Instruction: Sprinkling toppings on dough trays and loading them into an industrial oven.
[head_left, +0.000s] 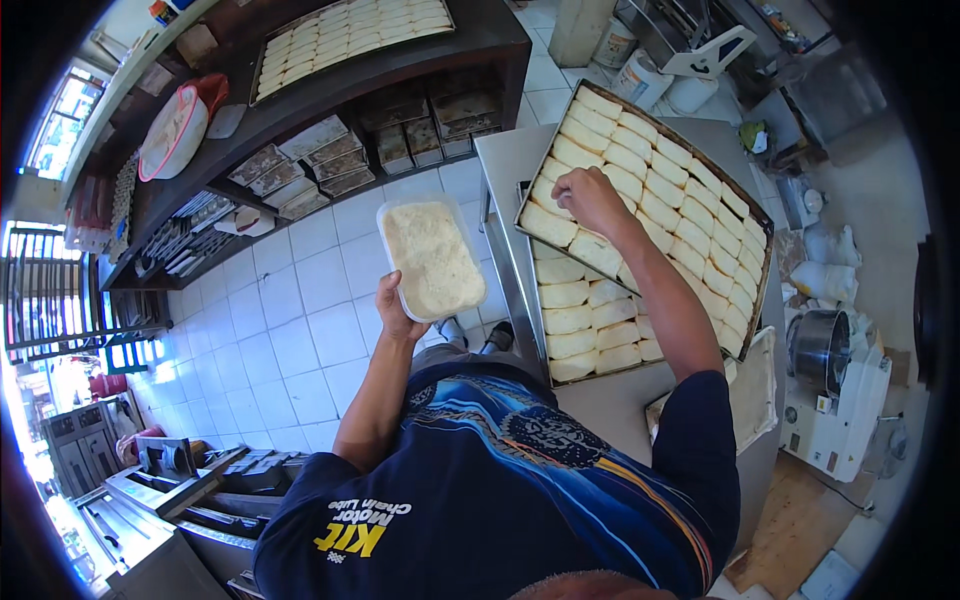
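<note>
My left hand point(398, 312) grips the lower left side of a clear plastic tub point(480, 293), held out over the floor. Pale yellowish crumbs point(432, 258) fill it almost to the rim. My right hand point(592, 203) hangs over the left part of a dark-rimmed baking tray point(750, 350), fingers drawn together and pointing down; whatever they pinch is hidden. Rows of pale, oblong bread rolls point(625, 183) lie close together in this tray. It rests at an angle, partly over a second tray whose bread rolls point(571, 318) show below it.
Both trays stand on a metal table point(600, 411). Across the tiled floor point(318, 285), a dark counter point(487, 46) carries another tray of rolls point(350, 40) and a white bowl point(172, 135); baking tins point(335, 160) fill its shelves. A mixer point(835, 400) stands at right, buckets point(640, 78) behind the table.
</note>
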